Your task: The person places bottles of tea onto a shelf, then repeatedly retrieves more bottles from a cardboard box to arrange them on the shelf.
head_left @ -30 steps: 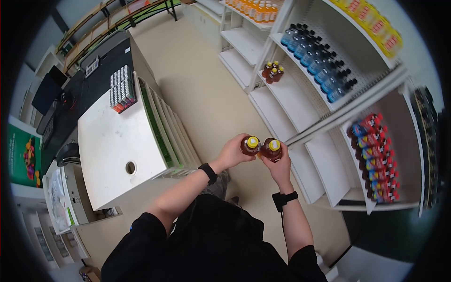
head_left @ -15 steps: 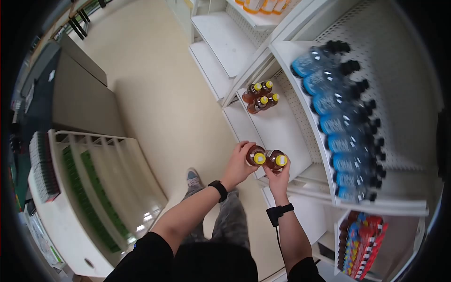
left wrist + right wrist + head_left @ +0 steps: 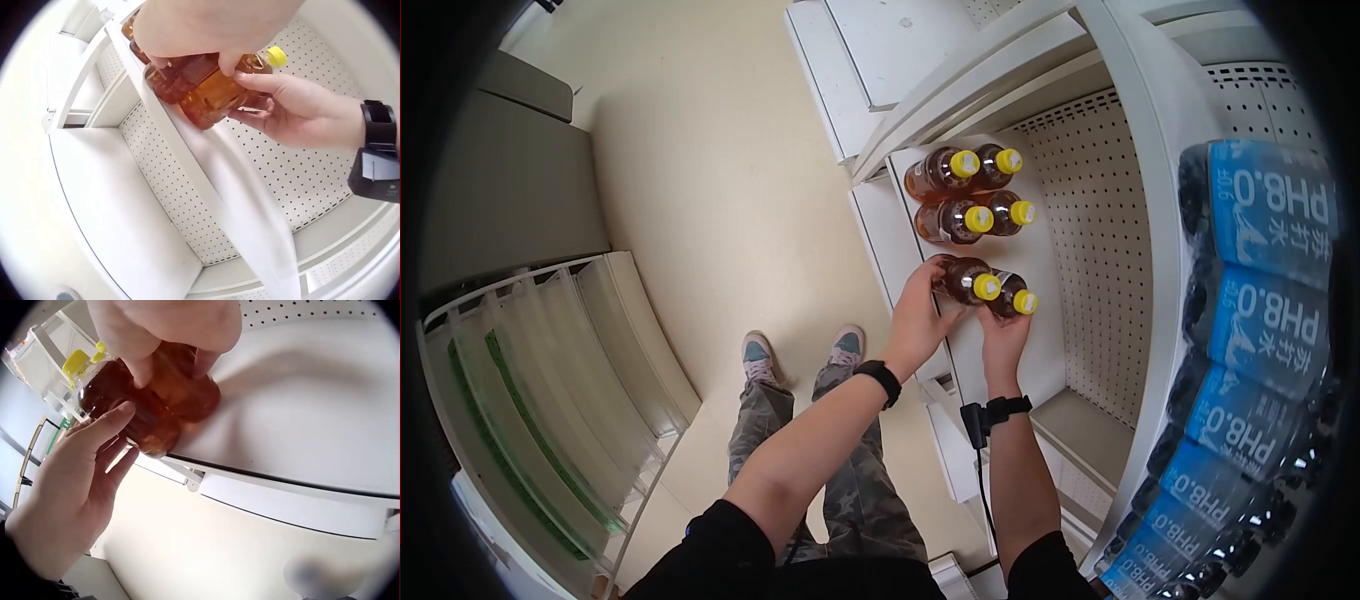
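Left hand [image 3: 916, 318] fingers clamped round one yellow-capped bottle [image 3: 965, 279], right hand [image 3: 1005, 348] gripping its twin [image 3: 1008, 292]; both glossy, amber-brown liquid showing through. Labels unreadable, lower bodies partly covered by fingers. Pair side by side between the hands, at the shelf's [image 3: 1042, 350] front edge near four matching bottles [image 3: 946, 221]; base contact can't be told.

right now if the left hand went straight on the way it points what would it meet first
The left hand would likely meet the near-left bottle of the four standing ahead, just past its held bottle; the depth between them is unclear.
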A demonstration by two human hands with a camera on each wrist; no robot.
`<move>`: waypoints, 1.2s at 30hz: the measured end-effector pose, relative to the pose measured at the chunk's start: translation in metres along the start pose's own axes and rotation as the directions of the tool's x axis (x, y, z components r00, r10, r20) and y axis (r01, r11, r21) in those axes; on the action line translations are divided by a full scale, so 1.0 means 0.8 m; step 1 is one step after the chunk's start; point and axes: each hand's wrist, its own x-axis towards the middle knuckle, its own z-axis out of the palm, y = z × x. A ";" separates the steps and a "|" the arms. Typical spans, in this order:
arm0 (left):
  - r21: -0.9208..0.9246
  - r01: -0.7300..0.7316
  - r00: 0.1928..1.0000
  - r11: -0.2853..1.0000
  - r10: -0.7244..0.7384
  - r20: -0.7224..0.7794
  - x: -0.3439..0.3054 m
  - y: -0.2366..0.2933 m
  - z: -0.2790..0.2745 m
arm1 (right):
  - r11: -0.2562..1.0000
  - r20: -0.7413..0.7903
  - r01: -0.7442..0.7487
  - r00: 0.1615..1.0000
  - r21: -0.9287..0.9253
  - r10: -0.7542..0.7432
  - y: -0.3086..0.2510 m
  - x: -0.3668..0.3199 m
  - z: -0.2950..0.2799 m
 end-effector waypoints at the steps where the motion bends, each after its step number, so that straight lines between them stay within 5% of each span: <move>1: 0.001 0.002 1.000 1.000 -0.002 -0.003 -0.005 -0.003 0.001 | 0.999 -0.009 0.014 1.000 0.036 -0.013 0.001 -0.002 0.000; 4: 0.233 0.003 0.992 0.973 0.026 -0.120 -0.010 -0.003 0.000 | 0.999 -0.017 -0.031 0.999 0.038 0.032 0.007 0.007 0.000; 7: 0.074 0.211 0.977 0.975 -0.207 -0.060 -0.005 -0.007 0.006 | 1.000 -0.006 0.013 1.000 0.013 -0.013 0.008 0.023 0.000; 12: -0.106 0.124 0.985 0.987 -0.135 -0.109 0.003 -0.023 0.018 | 0.995 0.036 0.102 0.994 -0.022 -0.101 0.002 0.059 0.005; 29: -0.102 0.121 0.988 0.987 -0.129 -0.080 0.003 -0.026 0.013 | 0.998 0.043 0.059 0.997 0.019 -0.060 0.006 0.058 0.006; 32: -0.090 0.136 0.989 0.987 -0.140 -0.037 0.002 -0.020 0.002 | 0.994 0.001 0.084 0.996 -0.063 -0.085 0.010 0.042 0.008; 36: -0.065 0.145 0.988 0.987 -0.148 -0.050 -0.018 -0.024 -0.013 | 0.954 -0.153 -0.081 0.988 -0.289 0.038 0.012 -0.035 -0.015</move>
